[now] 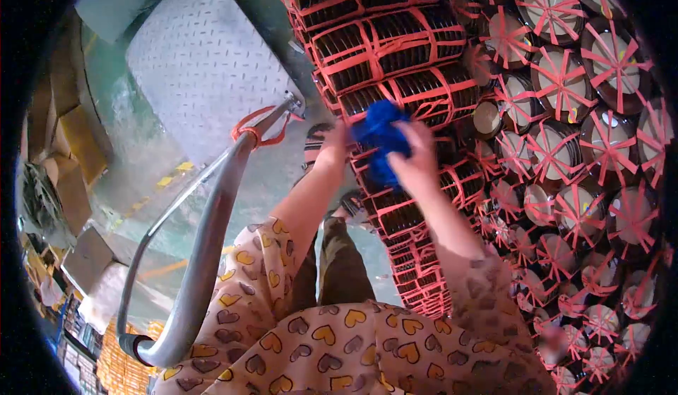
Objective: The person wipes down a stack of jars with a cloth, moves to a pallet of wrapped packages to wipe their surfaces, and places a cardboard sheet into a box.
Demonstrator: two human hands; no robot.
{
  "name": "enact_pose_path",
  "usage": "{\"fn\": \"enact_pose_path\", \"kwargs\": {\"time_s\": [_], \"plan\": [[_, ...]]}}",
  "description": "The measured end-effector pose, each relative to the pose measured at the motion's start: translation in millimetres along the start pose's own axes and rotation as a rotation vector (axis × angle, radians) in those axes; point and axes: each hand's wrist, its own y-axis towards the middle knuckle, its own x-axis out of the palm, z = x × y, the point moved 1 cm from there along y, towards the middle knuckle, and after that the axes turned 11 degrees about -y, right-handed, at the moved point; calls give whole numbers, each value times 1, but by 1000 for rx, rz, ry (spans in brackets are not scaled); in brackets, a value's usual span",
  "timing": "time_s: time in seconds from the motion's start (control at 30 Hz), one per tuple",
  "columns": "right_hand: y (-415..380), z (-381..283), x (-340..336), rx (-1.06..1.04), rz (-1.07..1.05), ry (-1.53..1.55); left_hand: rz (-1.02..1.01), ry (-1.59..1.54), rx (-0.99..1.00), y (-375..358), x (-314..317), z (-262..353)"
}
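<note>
— What is that blue thing (381,141) up against the strapped stacks (388,49)?

— It looks like a soft wad of blue cloth or a bunched glove; I cannot tell which. It sits on the side face of the stacks, roughly at mid-height, just left of the rows of round bundles (565,84) tied with red strapping.

— How would it handle?

— Light and limp, I would judge. It crumples, so it gives no firm edge. Best pinched by a fold or gathered in the palm. Not fragile, not slippery, though it could snag on the red straps.

— And the hands?

— The right hand (417,158) is curled about the lower right side of the blue wad, fingers bent round it and gripping it. The left hand (332,144) lies at its left edge, fingers partly closed; whether it has hold of the cloth or only touches the stack beside it, I cannot tell.

— What about the stacks themselves?

— Those look stiff and heavy: dark discs packed tight, bound crosswise. Nothing to be lifted with one hand, by my guess.

— Anything else near?

— A grey metal handle bar (205,240) rises well left of the blue wad, with a loop of red strap (254,130) knotted near its top, above a checker-plate platform (205,63).
</note>
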Motion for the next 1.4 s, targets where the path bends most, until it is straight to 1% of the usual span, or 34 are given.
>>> {"fn": "enact_pose_path", "kwargs": {"time_s": [0.03, 0.07, 0.1, 0.13, 0.17, 0.2, 0.27, 0.33, 0.37, 0.4, 0.47, 0.5, 0.53, 0.57, 0.6, 0.63, 0.67, 0.7, 0.73, 0.77, 0.8, 0.83, 0.87, 0.9, 0.93, 0.97, 1.0, 1.03, 1.07, 1.1, 1.17, 1.27, 1.33, 1.4], "plan": [[13, 16, -22, -74, 107, 238, -50, 88, 109, 3, 1, -2], [24, 34, -41, 154, 192, 205, -94, 180, 220, 6, 0, -3], [40, 39, -67, 170, 273, 85, -71, 126, 155, 8, 2, -7], [56, 75, -75, 225, 290, 17, -64, 125, 155, 13, 0, -12], [70, 108, -73, 305, 324, -76, -100, 89, 172, 18, -1, -16], [72, 103, -71, 388, 285, 32, -134, 57, 190, 23, -4, -20], [64, 129, -12, 394, 486, -165, -87, 16, 150, 14, -1, -14], [27, 48, 22, 446, 407, -215, -57, -55, 108, -1, 2, -9], [5, 47, 53, 363, 363, -264, -32, -58, 101, 1, 0, -11], [-23, 39, 79, 182, 371, -140, -31, -56, 97, 4, -4, -15], [-49, -11, 90, 498, 83, 84, -93, -204, 62, 9, -11, -11], [-55, -10, 87, 488, 92, 89, -161, -103, -24, 17, -22, -5], [-63, -5, 86, 465, -23, 168, -163, -103, -18, 22, -25, -3], [-65, -7, 77, 444, -143, 243, -58, 213, 218, 25, -29, -1], [-64, -1, 60, 487, -149, 305, 49, 524, 453, 28, -30, 3], [-59, 1, 36, 397, -50, 423, 71, 541, 507, 46, -35, 7], [-42, 24, 24, 225, 177, 202, 66, 526, 514, 35, -20, 20], [-17, -7, -20, 392, 208, 420, -32, 473, 646, 7, 4, 40], [10, 13, -38, 243, 300, 362, -127, 419, 771, -10, 19, 48], [43, 1, -64, 324, 290, 351, -183, 384, 900, -6, 28, 49], [78, 32, -78, 92, 342, -45, -180, 377, 904, -4, 36, 50], [113, 43, -88, 22, 328, -132, -211, 287, 759, 0, 42, 54], [145, 49, -96, -134, 367, -377, -236, 204, 614, 5, 45, 57], [170, 52, -98, -26, 323, -440, -179, 365, 766, 14, 42, 56], [197, 63, -96, -24, 316, -546, -188, 247, 541, -16, 48, 68], [220, 64, -92, 60, 163, -486, -254, 179, 514, -7, 40, 65], [246, 97, -74, 0, 35, -249, -326, 110, 486, 4, 32, 61], [243, 79, -61, 62, 76, -549, -395, -7, 387, 11, 29, 59], [233, 42, -50, 130, 118, -858, -396, -6, 385, 15, 25, 59], [218, -3, -45, 183, 41, -910, -375, -27, 419, 17, 23, 59], [214, -31, -21, -69, -24, -1003, -383, -116, 452, 23, 25, 56], [184, -91, 24, -194, -102, -932, -348, -242, 362, 9, 29, 58], [162, -118, 41, -260, -113, -810, -284, -270, 359, 8, 32, 60], [134, -125, 58, -375, -27, -599, -409, -456, 338, -6, 33, 66]]}}
